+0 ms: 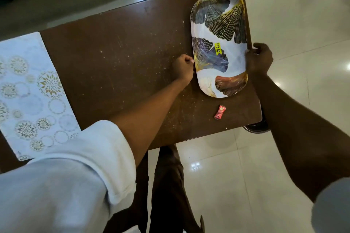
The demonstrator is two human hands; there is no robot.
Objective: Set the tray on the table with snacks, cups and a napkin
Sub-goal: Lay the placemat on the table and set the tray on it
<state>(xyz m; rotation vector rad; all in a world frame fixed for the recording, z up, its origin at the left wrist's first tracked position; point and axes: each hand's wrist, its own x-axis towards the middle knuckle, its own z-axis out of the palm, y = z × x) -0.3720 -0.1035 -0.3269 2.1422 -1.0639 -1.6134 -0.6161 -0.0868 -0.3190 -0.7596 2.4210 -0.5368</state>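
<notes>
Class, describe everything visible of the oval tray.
The tray is a glossy white oblong, plastic-looking, printed with fan-shaped leaves in dark blue, gold and rust, with a yellow price sticker. It holds nothing and lies flat near the right edge of the table; the left hand and right hand grip its long rims.

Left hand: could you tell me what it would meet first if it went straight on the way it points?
The tray: the left hand is at its rim, seemingly gripping it, so it would press straight into it.
</notes>
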